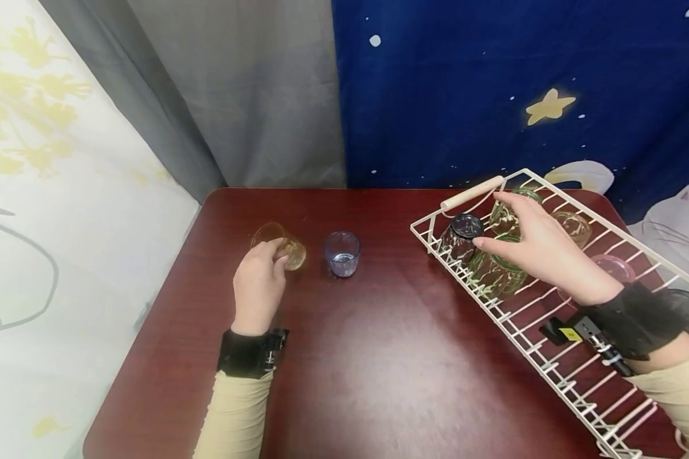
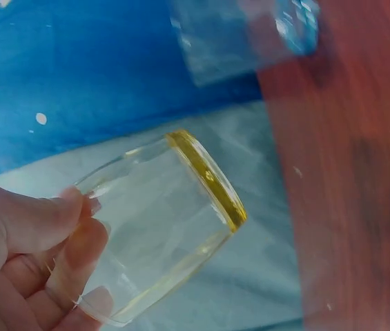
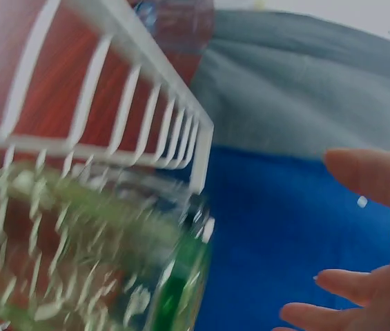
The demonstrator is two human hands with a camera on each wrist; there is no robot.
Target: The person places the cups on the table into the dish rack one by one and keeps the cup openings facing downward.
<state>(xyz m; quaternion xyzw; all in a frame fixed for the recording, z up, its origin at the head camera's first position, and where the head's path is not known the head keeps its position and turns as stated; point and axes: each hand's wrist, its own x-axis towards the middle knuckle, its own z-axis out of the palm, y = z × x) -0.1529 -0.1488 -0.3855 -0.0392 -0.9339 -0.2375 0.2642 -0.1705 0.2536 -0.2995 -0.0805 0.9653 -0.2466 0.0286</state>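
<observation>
A clear glass with a yellow tint [image 2: 157, 227] is tilted in my left hand [image 1: 258, 280], whose thumb and fingers pinch it at the rim; its yellow base points away from the fingers. Just right of it, a bluish glass [image 1: 342, 255] stands upright on the table. My right hand [image 1: 551, 248] hovers over the white wire rack [image 1: 608, 228], thumb and fingers spread with nothing between them. Below and beside that hand, a dark glass [image 1: 459, 241] and green glasses [image 1: 496, 275] sit upside down in the rack.
An amber glass [image 1: 575, 228], a pink glass [image 1: 615, 266] and a dark glass [image 1: 688, 309] are farther along the rack. The rack has a pale handle [image 1: 472, 193] at its far end. Grey and blue curtains [image 1: 436, 95] hang behind the dark red table [image 1: 379, 370].
</observation>
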